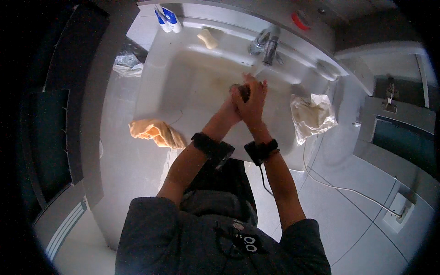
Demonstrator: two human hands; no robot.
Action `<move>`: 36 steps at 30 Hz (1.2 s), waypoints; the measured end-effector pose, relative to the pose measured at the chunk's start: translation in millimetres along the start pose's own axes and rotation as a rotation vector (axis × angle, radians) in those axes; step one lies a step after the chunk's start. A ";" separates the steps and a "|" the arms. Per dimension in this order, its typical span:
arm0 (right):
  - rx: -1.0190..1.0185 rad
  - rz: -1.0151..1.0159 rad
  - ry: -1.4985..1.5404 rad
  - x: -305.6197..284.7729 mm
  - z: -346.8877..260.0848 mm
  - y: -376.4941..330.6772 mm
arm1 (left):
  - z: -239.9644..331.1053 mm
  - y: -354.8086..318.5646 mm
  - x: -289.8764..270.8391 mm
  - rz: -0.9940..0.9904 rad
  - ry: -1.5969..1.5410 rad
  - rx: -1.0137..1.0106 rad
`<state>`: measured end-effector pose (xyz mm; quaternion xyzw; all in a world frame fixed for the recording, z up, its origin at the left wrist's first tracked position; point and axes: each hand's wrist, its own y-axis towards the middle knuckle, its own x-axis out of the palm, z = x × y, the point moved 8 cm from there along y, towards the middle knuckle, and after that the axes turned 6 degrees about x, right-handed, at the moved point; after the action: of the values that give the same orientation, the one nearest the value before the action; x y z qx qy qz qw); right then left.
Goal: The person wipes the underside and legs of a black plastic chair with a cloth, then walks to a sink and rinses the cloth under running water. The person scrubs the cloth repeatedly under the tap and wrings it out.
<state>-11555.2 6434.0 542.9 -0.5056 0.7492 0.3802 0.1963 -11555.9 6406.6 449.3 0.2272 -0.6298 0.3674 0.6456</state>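
Over the white sink basin, both hands meet below the metal faucet. A thin stream of water seems to fall from its spout onto the fingers. My left hand is closed against a small dark brown thing. Across it lies my right hand, its fingers bent around the same thing. Most of that thing is hidden by the fingers, and its kind cannot be made out. Each wrist wears a black strap with a small box.
An orange cloth hangs over the sink's left edge, a white plastic bag over its right. Pale soap and blue-white tubes stand along the back rim. A white cable runs to a wall socket.
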 end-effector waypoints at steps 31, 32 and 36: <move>0.923 -0.528 0.547 -6.3 86.9 -30.7 | 33.1 37.5 20.2 0.020 0.000 0.051; 0.924 -0.510 0.620 -3.8 93.0 -35.6 | 36.0 37.4 22.9 0.003 -0.073 0.086; 0.999 -0.316 0.807 -9.4 82.8 -47.5 | 18.1 33.9 16.1 0.188 -0.018 0.003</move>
<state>-11515.7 6493.8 479.1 -0.5603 0.7670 -0.2658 0.1645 -11594.4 6417.2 461.2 0.1711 -0.6537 0.4253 0.6022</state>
